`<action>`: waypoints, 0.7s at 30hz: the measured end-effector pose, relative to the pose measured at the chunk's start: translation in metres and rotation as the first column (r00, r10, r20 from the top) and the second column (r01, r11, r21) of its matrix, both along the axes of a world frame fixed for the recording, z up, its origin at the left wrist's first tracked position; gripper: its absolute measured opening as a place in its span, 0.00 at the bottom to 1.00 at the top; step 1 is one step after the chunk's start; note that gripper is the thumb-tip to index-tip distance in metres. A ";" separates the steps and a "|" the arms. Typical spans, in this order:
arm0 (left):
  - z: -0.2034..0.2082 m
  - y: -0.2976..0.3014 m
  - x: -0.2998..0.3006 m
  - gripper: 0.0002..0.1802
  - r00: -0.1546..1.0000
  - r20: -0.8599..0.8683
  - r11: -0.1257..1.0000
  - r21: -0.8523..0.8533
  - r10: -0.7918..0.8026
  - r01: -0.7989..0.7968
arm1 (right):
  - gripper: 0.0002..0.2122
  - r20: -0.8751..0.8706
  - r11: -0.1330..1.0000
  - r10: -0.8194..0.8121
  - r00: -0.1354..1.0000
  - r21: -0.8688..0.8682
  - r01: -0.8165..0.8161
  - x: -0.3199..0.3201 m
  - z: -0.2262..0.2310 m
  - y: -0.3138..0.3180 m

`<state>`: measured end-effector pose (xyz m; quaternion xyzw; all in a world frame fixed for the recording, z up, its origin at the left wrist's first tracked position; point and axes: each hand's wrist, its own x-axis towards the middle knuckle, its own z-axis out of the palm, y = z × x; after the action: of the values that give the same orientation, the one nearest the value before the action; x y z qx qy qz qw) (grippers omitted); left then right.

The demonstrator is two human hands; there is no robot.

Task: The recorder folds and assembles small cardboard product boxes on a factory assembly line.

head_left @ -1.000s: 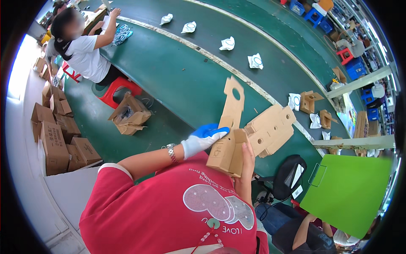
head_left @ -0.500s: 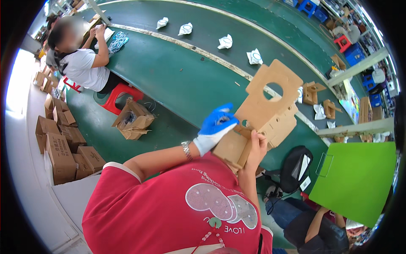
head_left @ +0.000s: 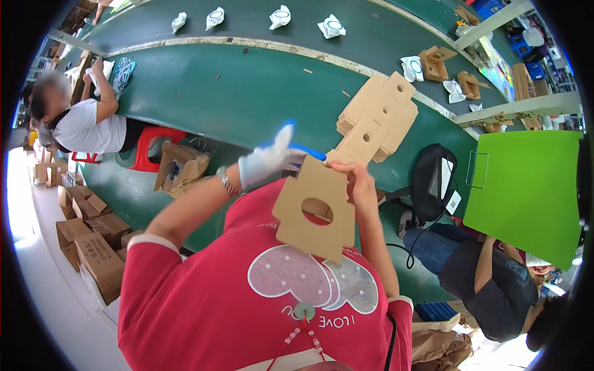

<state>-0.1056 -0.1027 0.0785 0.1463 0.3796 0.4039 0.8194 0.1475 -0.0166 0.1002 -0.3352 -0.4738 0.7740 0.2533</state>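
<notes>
White upside-down lettering (head_left: 337, 321) near the neckline of the red shirt (head_left: 192, 297), faint dark printing (head_left: 94, 248) on one side of a brown carton (head_left: 104, 269)

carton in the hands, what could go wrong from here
It might slip: the right hand pinches the carton near one corner, while the left hand has its fingers spread.

The panel with the big round hole could crease or tear, as only narrow card is left beside the hole.

The flat cartons are stacked unevenly close by; a knock might shift them.
</notes>
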 end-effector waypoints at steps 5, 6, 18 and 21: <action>0.040 0.042 0.013 0.28 0.634 -0.724 0.866 0.103 -0.272 0.490 | 0.14 0.274 0.975 0.210 0.938 0.017 -0.223 -0.008 0.005 0.019; 0.039 0.050 0.014 0.28 0.534 -0.794 0.841 0.055 -0.290 0.538 | 0.15 0.292 0.967 0.188 0.938 0.109 -0.228 -0.010 0.014 0.018; -0.040 0.078 0.005 0.43 0.708 -0.642 0.866 0.493 0.294 0.087 | 0.19 0.476 0.636 -0.731 0.488 0.735 0.236 0.022 -0.089 0.071; -0.028 0.065 0.036 0.59 0.336 -0.824 0.627 0.566 0.457 0.535 | 0.19 0.538 0.604 -0.754 0.376 0.794 0.075 0.012 -0.108 0.049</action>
<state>-0.0696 -0.0377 0.0507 0.6980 0.5569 0.3367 0.2988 0.1596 0.0320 -0.0082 -0.6701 -0.6576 0.1841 0.2909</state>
